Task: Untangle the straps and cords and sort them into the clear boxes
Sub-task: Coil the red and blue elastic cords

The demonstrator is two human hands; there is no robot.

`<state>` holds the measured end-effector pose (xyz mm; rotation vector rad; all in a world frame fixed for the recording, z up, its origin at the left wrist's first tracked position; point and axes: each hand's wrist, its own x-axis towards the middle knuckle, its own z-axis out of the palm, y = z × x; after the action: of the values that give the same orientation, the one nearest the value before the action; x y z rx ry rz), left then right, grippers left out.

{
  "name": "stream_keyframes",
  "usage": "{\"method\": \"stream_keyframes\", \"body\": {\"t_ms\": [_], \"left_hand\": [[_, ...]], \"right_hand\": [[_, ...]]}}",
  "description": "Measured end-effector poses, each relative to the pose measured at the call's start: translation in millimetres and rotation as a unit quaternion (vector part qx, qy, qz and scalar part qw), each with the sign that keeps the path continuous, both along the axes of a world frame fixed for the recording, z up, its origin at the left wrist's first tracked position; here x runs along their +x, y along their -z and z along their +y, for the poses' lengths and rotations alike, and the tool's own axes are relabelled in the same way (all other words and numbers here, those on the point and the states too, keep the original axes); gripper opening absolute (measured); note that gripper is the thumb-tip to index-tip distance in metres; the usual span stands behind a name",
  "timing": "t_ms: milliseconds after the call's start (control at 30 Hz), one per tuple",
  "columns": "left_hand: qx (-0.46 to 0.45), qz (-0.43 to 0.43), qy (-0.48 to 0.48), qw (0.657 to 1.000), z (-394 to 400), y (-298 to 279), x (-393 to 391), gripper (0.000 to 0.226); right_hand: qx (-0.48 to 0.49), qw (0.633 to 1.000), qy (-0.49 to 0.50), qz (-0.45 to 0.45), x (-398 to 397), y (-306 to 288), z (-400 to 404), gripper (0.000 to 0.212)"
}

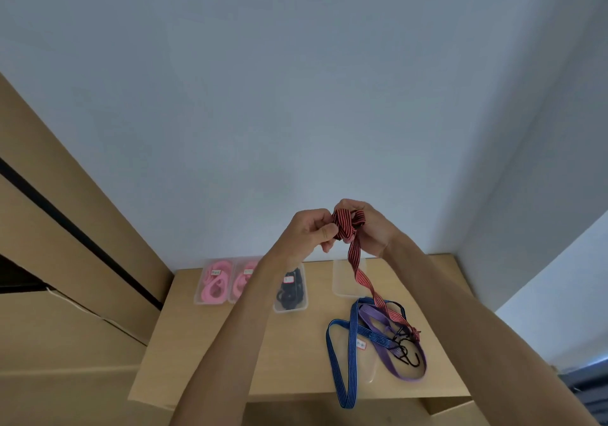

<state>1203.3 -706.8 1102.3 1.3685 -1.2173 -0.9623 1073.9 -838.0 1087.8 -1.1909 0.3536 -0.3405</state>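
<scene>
On the wooden table (230, 343), clear boxes (291, 289) line the far edge, while the blue strap (342, 369) and purple strap (391, 360) sprawl near right. Above them, the left hand (311, 229) and right hand (368, 226) both pinch the red striped strap (345, 228) at its knot. The person would do best to loosen it gently, since the tail stays snagged among the hooks (406, 351).

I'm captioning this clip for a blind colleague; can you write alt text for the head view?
Both hands, left hand and right hand, hold a knotted red striped strap above a wooden table, its tail trailing down into a blue strap and purple strap tangle. Behind stand clear boxes holding pink and black items.
</scene>
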Motion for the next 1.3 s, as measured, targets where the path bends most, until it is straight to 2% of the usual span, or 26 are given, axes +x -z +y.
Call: {"method": "stream_keyframes", "body": {"t_ms": [100, 200, 400, 500, 633, 700, 800, 900, 1000, 1100, 1200, 1300], "left_hand": [[-0.006, 0.04, -0.067, 0.997, -4.2, 12.3, -5.4, 0.028], [-0.012, 0.029, -0.113, 0.993, -8.7, 16.5, -5.9, 0.022], [0.021, -0.09, -0.231, 0.969, -15.7, 15.1, 5.1, 0.018], [0.056, -0.131, -0.265, 0.954, -13.8, 17.3, 12.4, 0.021], [0.104, -0.218, -0.281, 0.929, -16.0, 25.8, 11.0, 0.02], [0.13, -0.279, -0.271, 0.912, -17.9, 29.7, 12.2, 0.021], [0.156, -0.342, -0.203, 0.904, -17.3, 31.5, 12.0, 0.025], [0.165, -0.381, -0.131, 0.9, -15.7, 29.2, 11.6, 0.026], [0.167, -0.393, -0.063, 0.902, -13.6, 23.8, 9.5, 0.026], [0.147, -0.362, -0.013, 0.92, -10.5, 18.2, 7.3, 0.027], [0.132, -0.289, 0.019, 0.948, -7.2, 11.6, 10.1, 0.026], [0.097, -0.206, 0.023, 0.973, -4.8, 4.0, 13.4, 0.029]], "right_hand": [[0.023, 1.0, 0.01, 0.014, 3.3, 8.8, 4.8, 0.021], [-0.035, 0.998, 0.017, 0.044, 2.6, 14.5, 9.4, 0.029], [-0.101, 0.986, 0.03, 0.129, -0.2, 14.9, 7.7, 0.023], [-0.149, 0.969, -0.012, 0.195, -8.3, 15.0, -0.5, 0.021], [-0.276, 0.914, -0.083, 0.284, -6.0, 8.8, 5.4, 0.015], [-0.361, 0.88, -0.079, 0.297, -2.9, 4.4, 9.6, 0.008], [-0.472, 0.842, -0.007, 0.263, 1.7, -1.9, 10.9, 0.01], [-0.519, 0.824, 0.034, 0.226, 3.7, -7.0, 7.0, 0.015], [-0.511, 0.835, 0.044, 0.199, 0.0, -8.7, -2.0, 0.017], [-0.489, 0.855, 0.044, 0.166, -6.5, -8.7, -9.6, 0.017], [-0.419, 0.896, 0.038, 0.14, -11.2, -10.9, -15.6, 0.014], [-0.304, 0.949, 0.033, 0.078, -18.3, -12.9, -20.0, 0.004]]}}
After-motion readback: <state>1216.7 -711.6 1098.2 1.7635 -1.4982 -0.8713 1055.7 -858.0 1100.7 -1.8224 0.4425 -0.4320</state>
